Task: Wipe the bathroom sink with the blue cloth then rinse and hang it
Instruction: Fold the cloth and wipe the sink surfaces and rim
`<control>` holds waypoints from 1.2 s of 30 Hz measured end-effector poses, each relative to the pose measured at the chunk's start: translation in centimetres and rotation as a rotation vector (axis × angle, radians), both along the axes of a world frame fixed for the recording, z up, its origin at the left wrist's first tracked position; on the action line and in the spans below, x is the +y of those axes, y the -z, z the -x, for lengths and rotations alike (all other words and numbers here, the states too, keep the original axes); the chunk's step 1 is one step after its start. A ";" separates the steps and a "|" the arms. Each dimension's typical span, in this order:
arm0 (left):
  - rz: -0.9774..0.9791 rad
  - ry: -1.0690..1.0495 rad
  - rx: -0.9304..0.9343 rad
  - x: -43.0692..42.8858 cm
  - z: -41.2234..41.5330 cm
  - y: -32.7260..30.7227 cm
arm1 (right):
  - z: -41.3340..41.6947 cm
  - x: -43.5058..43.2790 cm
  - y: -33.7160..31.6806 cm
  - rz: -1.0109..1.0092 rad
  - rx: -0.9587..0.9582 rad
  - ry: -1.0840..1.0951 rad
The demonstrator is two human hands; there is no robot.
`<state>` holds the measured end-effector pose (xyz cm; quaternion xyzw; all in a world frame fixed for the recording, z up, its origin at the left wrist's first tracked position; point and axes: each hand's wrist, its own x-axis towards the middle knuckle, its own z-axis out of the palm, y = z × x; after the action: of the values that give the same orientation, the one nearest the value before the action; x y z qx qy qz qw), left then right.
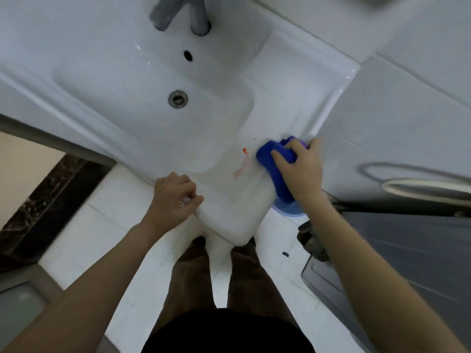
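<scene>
Head view, looking straight down my feed at a white sink [288, 98]. The faucet [178, 14] is at 12 o'clock, the overflow hole [188, 55] is just below it, and the drain [178, 98] sits at about 11 o'clock from centre.

The blue cloth [270, 159] is bunched on the flat ledge of the sink, to the 3 o'clock side of the basin and close to the wall. The right hand [298, 169] lies on top of it, with the fingers curled over the wad and gripping it against the ledge. The rest of the cloth trails toward 6 o'clock under the palm, as far as the sink's front edge.

An orange-red smear [242, 164] marks the ledge just at the cloth's 9 o'clock. It is a small blob with a paler streak running down toward 7 o'clock, and the cloth is apart from it.

The left hand [175, 197] is at 8 o'clock on the sink's front rim. Its fingers are curled in and its thumb lies along the edge. I cannot tell whether it grips the rim or only rests there.

A pale blue round rim [289, 209] peeks out beneath the right wrist, at floor level. Two legs in brown trousers [193, 276] stand at 6 o'clock on white floor tiles [122, 200]. The frame is slightly blurred.
</scene>
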<state>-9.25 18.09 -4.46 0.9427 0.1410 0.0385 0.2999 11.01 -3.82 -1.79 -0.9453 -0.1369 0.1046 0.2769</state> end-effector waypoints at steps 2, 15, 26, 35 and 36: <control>0.004 -0.034 -0.018 -0.3 -0.2 0.2 | 5.3 -0.8 0.0 0.029 0.028 -0.173; 0.006 -0.044 -0.076 -0.2 -0.5 1.0 | -15.8 0.4 0.1 0.223 -0.191 -0.074; -0.001 -0.086 -0.019 -0.7 -0.1 0.3 | -0.6 1.2 -1.0 0.476 -0.192 -0.581; -0.051 -0.073 -0.032 -0.6 -0.1 0.7 | -2.2 8.7 1.9 0.271 -0.127 -0.487; -0.048 -0.066 -0.026 -0.5 -0.2 0.7 | 0.9 8.0 1.9 0.267 -0.115 -0.620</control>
<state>-9.10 17.60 -5.12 0.9439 0.1674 0.0640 0.2773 10.07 4.22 -3.69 -0.8910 -0.4182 0.1474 0.0976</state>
